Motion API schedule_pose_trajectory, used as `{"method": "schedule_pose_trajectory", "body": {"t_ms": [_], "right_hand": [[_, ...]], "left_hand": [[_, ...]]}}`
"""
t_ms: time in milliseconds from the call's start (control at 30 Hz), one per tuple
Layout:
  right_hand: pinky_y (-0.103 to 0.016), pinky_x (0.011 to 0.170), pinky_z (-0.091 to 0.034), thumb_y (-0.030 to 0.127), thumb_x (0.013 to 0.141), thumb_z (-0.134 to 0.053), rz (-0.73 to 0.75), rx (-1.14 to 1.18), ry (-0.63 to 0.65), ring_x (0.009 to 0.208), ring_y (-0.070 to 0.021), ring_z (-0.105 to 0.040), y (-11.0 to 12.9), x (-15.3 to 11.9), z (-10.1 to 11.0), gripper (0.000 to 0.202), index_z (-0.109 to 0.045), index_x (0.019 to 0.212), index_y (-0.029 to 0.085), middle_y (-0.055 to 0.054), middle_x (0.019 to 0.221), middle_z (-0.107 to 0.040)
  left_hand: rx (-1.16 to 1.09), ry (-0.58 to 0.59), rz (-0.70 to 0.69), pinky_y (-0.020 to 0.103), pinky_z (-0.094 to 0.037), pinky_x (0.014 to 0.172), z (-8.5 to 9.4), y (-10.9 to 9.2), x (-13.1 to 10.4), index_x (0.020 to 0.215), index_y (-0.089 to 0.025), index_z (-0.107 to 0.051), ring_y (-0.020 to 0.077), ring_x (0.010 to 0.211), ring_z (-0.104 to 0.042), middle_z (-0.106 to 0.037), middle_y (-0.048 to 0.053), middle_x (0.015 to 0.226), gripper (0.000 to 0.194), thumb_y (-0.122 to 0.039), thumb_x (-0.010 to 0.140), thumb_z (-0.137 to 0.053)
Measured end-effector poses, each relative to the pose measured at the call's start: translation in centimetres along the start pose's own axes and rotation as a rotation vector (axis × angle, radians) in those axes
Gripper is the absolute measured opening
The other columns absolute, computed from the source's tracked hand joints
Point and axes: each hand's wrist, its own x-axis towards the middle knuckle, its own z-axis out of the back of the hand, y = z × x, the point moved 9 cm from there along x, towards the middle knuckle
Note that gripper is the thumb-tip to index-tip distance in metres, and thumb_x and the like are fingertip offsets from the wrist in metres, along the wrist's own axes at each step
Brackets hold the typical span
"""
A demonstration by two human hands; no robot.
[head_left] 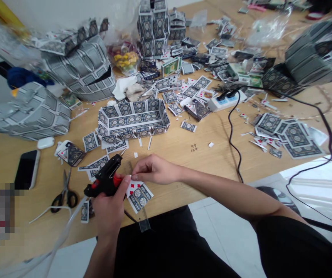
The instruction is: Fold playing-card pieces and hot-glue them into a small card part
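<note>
My left hand (109,208) is wrapped round a black and red hot glue gun (105,178) above the table's front edge. Its thumb reaches a playing card (140,199) that is folded, showing red diamonds and a patterned back. With fingers pinched, my right hand (158,169) grips the card's upper edge; the fingertips partly hide that edge. Beyond both hands stands an open box woven from cards (133,119). Black-handled scissors (64,193) lie left of the glue gun, and cut card pieces (95,172) lie just past its nozzle.
A phone (27,169) and a white earbud case (46,143) lie at the left. Woven card baskets (81,69) stand behind. A power strip (226,101) trails a black cable (231,133) across the right side. Card stacks (295,135) lie further right.
</note>
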Motion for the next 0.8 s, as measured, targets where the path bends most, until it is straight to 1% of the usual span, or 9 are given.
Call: {"method": "schedule_pose_trajectory", "body": {"t_ms": [100,167,233,333,400,467,567,667,800], "right_hand": [[-0.025,0.064,-0.049,0.037,0.095,-0.076,0.038,-0.096,0.008,0.066,-0.0115,-0.060,0.4,0.0,0.0,0.025,-0.076,0.093,0.012,0.000,0.075,-0.070],[-0.025,0.065,-0.050,0.033,0.096,-0.073,0.057,-0.150,-0.002,0.066,-0.0114,-0.060,0.5,0.0,0.2,0.022,-0.077,0.093,0.011,-0.001,0.076,-0.070],[-0.026,0.067,-0.052,0.029,0.094,-0.072,0.066,-0.195,-0.022,0.068,-0.0120,-0.063,0.6,-0.1,0.4,0.019,-0.078,0.093,0.011,-0.003,0.079,-0.073],[-0.025,0.069,-0.054,0.026,0.092,-0.072,0.073,-0.258,-0.046,0.071,-0.0131,-0.067,0.7,-0.1,0.6,0.016,-0.079,0.092,0.011,-0.004,0.081,-0.077],[-0.024,0.066,-0.053,0.025,0.091,-0.072,0.076,-0.278,-0.057,0.069,-0.0124,-0.065,0.7,-0.1,0.6,0.015,-0.079,0.091,0.012,-0.003,0.078,-0.076],[-0.023,0.063,-0.050,0.024,0.090,-0.073,0.076,-0.284,-0.073,0.066,-0.0115,-0.063,0.6,-0.2,0.7,0.014,-0.079,0.090,0.012,-0.001,0.075,-0.074],[-0.022,0.062,-0.049,0.022,0.089,-0.073,0.080,-0.294,-0.092,0.065,-0.0110,-0.061,0.8,-0.3,0.7,0.011,-0.079,0.090,0.012,0.000,0.073,-0.072],[-0.022,0.064,-0.050,0.021,0.089,-0.073,0.099,-0.315,-0.098,0.066,-0.0112,-0.062,1.2,-0.4,0.6,0.011,-0.078,0.091,0.011,-0.001,0.074,-0.072],[-0.022,0.065,-0.049,0.020,0.089,-0.072,0.131,-0.343,-0.139,0.067,-0.0116,-0.063,1.6,-0.4,0.9,0.012,-0.078,0.092,0.010,-0.001,0.075,-0.073]], "left_hand": [[0.031,0.001,-0.006,0.038,-0.068,0.081,0.1,0.2,0.0,0.099,-0.015,-0.081,0.0273,0.082,-0.081,-0.084,0.007,0.091,0.048,-0.047,0.067,-0.096],[0.077,-0.005,-0.039,0.039,-0.068,0.081,0.2,0.0,0.1,0.097,-0.015,-0.081,0.0283,0.082,-0.081,-0.084,0.007,0.090,0.047,-0.049,0.068,-0.094],[0.147,-0.018,-0.106,0.041,-0.068,0.085,0.3,-0.5,0.1,0.095,-0.015,-0.082,0.0297,0.084,-0.082,-0.084,0.008,0.088,0.045,-0.052,0.070,-0.092],[0.258,-0.048,-0.237,0.044,-0.066,0.094,0.6,-1.4,0.0,0.093,-0.017,-0.082,0.0313,0.092,-0.082,-0.084,0.008,0.087,0.043,-0.055,0.074,-0.089],[0.298,-0.064,-0.313,0.045,-0.064,0.099,0.7,-1.9,-0.2,0.092,-0.018,-0.083,0.0314,0.097,-0.081,-0.084,0.008,0.090,0.041,-0.056,0.076,-0.088],[0.302,-0.079,-0.377,0.045,-0.063,0.100,0.8,-2.4,-0.6,0.092,-0.018,-0.083,0.0306,0.096,-0.081,-0.084,0.008,0.092,0.040,-0.055,0.078,-0.087],[0.286,-0.068,-0.441,0.043,-0.064,0.097,0.4,-2.9,-1.0,0.092,-0.018,-0.082,0.0282,0.090,-0.081,-0.084,0.007,0.092,0.037,-0.053,0.081,-0.086],[0.276,-0.063,-0.459,0.041,-0.064,0.093,0.1,-3.4,-1.2,0.091,-0.017,-0.082,0.0262,0.084,-0.081,-0.084,0.007,0.090,0.035,-0.051,0.082,-0.086],[0.293,-0.123,-0.461,0.039,-0.065,0.084,0.3,-4.2,-1.3,0.084,-0.016,-0.082,0.0245,0.074,-0.079,-0.083,0.006,0.083,0.036,-0.052,0.081,-0.087]]}}
